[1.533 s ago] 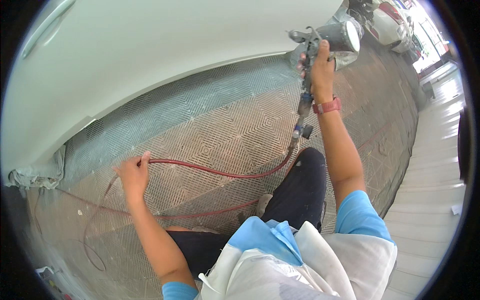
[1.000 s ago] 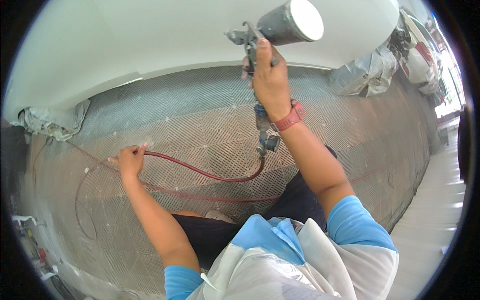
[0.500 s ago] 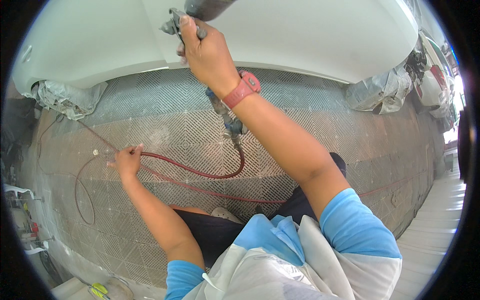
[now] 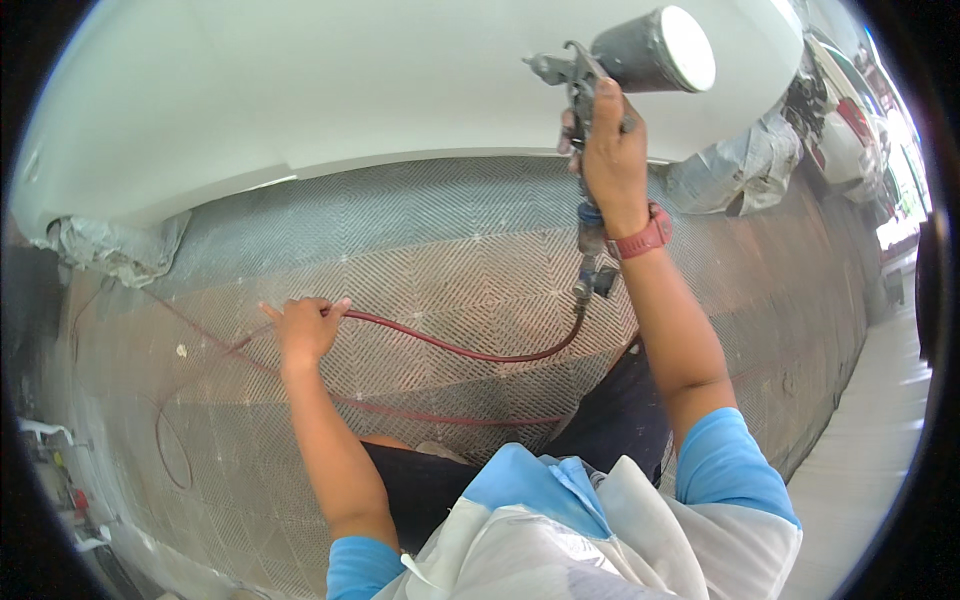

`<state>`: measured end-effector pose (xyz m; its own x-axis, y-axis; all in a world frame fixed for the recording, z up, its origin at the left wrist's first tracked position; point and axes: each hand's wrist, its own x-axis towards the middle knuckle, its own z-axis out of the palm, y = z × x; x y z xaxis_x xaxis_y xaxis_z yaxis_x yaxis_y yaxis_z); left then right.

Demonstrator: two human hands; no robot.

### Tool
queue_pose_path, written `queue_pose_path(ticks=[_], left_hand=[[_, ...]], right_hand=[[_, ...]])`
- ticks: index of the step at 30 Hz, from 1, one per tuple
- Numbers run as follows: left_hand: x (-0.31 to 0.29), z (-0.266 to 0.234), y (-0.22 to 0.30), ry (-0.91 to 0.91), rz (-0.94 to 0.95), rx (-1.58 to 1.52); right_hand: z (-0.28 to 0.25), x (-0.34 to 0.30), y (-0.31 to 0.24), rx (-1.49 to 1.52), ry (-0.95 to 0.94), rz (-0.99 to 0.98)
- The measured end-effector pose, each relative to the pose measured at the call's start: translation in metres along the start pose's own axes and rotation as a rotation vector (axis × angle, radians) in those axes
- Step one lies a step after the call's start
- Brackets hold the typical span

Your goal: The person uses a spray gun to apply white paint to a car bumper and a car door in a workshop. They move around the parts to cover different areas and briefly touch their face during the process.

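Note:
My right hand point(image 4: 612, 150) is closed round the grip of a paint spray gun point(image 4: 583, 82), a finger at its trigger. The gun's dark cup point(image 4: 640, 55) has a white end and is tipped sideways to the right; the nozzle points left. Below the grip hang a blue-banded fitting and a regulator point(image 4: 592, 270), joined to a red air hose point(image 4: 480, 355). My left hand point(image 4: 308, 330) holds that hose between thumb and fingers over the floor. Just beyond the gun stands a white car body panel point(image 4: 330, 80), not touched by either hand.
Crumpled covering wraps the wheels at the left point(image 4: 125, 245) and right point(image 4: 735, 165). More hose point(image 4: 440, 412) lies across the grated tile floor point(image 4: 400, 240), looping at the left. Another white vehicle point(image 4: 850, 140) stands at far right, beside a pale ribbed surface point(image 4: 860, 420).
My right hand has swept the spray gun to the right and slightly nearer, bringing its cup into full view. My left hand has shifted a little right, still on the hose.

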<state>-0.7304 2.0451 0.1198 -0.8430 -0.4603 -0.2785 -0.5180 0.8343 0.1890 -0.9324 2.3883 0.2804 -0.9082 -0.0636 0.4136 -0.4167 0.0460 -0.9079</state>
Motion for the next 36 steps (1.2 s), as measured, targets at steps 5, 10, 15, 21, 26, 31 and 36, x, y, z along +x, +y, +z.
queue_pose_path(ticks=[5, 10, 15, 21, 26, 31, 36], left_hand=[[0.002, 0.022, 0.071, -0.03, 0.218, 0.003], [-0.003, 0.034, 0.136, -0.089, 0.333, -0.001], [-0.019, 0.038, 0.182, -0.104, 0.405, -0.071], [-0.036, 0.043, 0.217, -0.073, 0.489, -0.115], [-0.047, 0.045, 0.231, -0.086, 0.521, -0.169], [-0.059, 0.046, 0.24, -0.062, 0.55, -0.239], [-0.065, 0.046, 0.243, -0.067, 0.573, -0.259]], right_hand=[[-0.101, 0.008, 0.019, -0.182, 0.12, 0.026], [-0.188, 0.013, 0.035, -0.253, 0.242, 0.045], [-0.261, 0.021, 0.048, -0.259, 0.352, 0.059], [-0.345, 0.041, 0.07, -0.291, 0.482, 0.083], [-0.412, 0.062, 0.082, -0.278, 0.556, 0.097], [-0.465, 0.084, 0.087, -0.296, 0.644, 0.128], [-0.502, 0.118, 0.085, -0.345, 0.738, 0.119]])
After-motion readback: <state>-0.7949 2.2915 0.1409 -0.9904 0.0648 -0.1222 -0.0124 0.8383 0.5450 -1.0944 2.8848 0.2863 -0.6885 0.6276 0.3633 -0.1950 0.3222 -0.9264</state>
